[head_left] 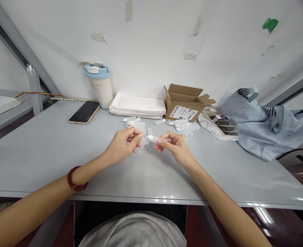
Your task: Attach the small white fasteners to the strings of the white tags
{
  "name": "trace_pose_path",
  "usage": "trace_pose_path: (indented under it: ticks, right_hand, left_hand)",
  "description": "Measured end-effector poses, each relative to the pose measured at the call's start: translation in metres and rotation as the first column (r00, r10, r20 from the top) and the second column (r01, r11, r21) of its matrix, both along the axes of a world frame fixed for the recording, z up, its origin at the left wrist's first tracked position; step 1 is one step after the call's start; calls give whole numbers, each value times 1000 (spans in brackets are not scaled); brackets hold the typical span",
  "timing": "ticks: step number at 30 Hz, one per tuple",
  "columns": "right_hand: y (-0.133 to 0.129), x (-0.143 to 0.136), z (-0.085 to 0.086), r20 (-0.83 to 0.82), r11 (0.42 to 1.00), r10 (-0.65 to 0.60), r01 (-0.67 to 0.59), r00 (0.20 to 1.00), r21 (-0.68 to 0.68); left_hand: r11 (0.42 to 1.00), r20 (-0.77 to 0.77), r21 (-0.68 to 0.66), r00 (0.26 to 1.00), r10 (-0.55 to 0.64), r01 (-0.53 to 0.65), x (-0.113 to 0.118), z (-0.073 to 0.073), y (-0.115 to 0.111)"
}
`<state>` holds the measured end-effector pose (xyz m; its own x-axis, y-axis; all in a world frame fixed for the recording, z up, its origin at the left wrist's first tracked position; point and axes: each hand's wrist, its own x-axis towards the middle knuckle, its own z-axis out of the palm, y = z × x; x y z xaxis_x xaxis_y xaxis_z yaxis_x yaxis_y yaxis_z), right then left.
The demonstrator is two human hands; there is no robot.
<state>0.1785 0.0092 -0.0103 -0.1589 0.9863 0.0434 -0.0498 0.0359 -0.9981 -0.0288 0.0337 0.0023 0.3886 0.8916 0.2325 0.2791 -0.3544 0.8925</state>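
Observation:
My right hand pinches a small translucent plastic tube between thumb and fingers, its white tip pointing left. My left hand is closed in a pinch right at that tip; whatever is between its fingertips is too small to make out. A thin white string curls just below the tube's tip. Behind and partly under my left hand lies a group of clear tubes and tags. A second pile of translucent tubes rests farther back, beyond my right hand.
At the back stand a cup with a blue lid, a stack of white envelopes and an open cardboard box. A phone lies at left. A plastic-wrapped package and blue cloth bag are at right on the grey table.

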Motion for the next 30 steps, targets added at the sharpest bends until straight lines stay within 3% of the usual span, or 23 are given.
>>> trace_pose_path:
  ticks: [9,19,30]
  right_hand:
    - [0,-2,0,-25,999,11,-11,1000,-34]
    - [-1,-3,5,-73,999,-5,7,997,35]
    - [-1,1,6,-24,999,53,-53,998,13]
  left_hand:
    - [999,-14,19,999,-44,45,1,-7,-3]
    - [998,44,-65,999,-25,28,-2,14,1]
    - [991,-13,-84,994,-104,103,-2,14,-2]
